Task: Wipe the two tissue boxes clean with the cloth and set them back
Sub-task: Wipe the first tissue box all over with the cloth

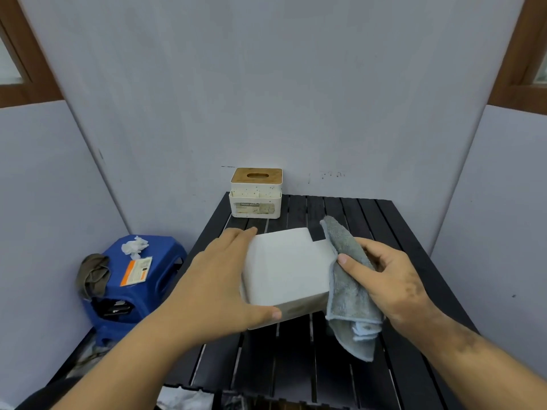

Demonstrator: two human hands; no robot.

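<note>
1. Holding a white tissue box (285, 270) tipped on its side near the middle of the black slatted table (414, 365), plain face turned up; contents not visible.
2. Gripping that box from its left end with the left hand (219, 279), fingers curled over the far edge, thumb along the near edge.
3. Pinching a grey cloth (350, 291) in the right hand (393, 279), thumb on top, cloth pressed against the box's right end and hanging down to the tabletop.
4. Standing upright at the table's far left corner: a second tissue box (256, 192), white and speckled, wooden lid with an oval slot, printed label on the front; no tissue showing at the slot.
5. Sitting left of the table, on the floor: a blue plastic stool (165, 255) carrying a crumpled tissue (134, 246), an orange-and-white card (136, 270) and a dark rag (93, 275).
6. Enclosing the table: pale grey walls (266, 84), with wood-framed windows at both upper corners.
7. Counting: two tissue boxes, one cloth, one stool, two hands.
</note>
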